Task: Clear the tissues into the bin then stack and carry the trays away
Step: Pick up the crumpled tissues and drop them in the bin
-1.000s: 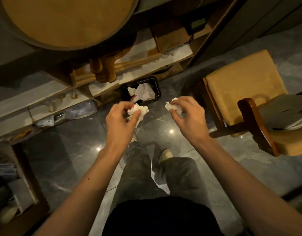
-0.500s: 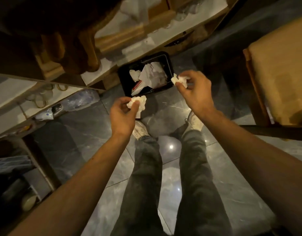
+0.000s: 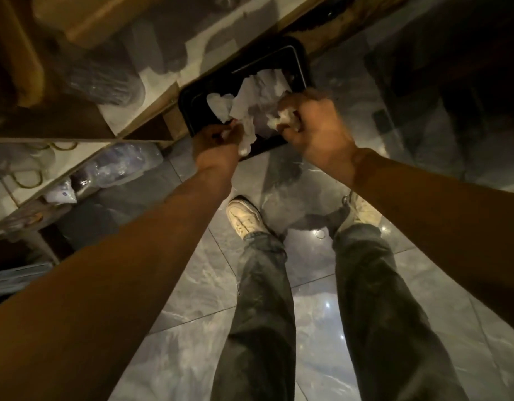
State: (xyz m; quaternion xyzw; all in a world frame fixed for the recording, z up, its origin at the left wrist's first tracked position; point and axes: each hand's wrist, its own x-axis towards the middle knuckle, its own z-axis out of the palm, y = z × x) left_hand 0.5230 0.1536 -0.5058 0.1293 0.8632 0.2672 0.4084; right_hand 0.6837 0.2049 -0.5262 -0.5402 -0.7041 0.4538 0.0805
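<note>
A black rectangular bin (image 3: 300, 62) stands on the floor against the wooden shelf unit, with crumpled white tissues (image 3: 251, 96) inside it. My left hand (image 3: 216, 150) is at the bin's near rim, pinching a white tissue (image 3: 247, 134) that hangs over the edge. My right hand (image 3: 316, 125) is over the bin's right part, closed on a second crumpled tissue (image 3: 282, 118). No trays are in view.
A wooden shelf unit (image 3: 140, 91) with white shelves, glassware and plastic bags runs along the left and top. My two legs and pale shoes (image 3: 244, 218) stand on the glossy grey tiled floor (image 3: 192, 314). The upper right is dark.
Both hands have moved forward and down with their tissues, from short of the bin to over its opening. The view has tilted closer to the bin and the chair has left the frame.
</note>
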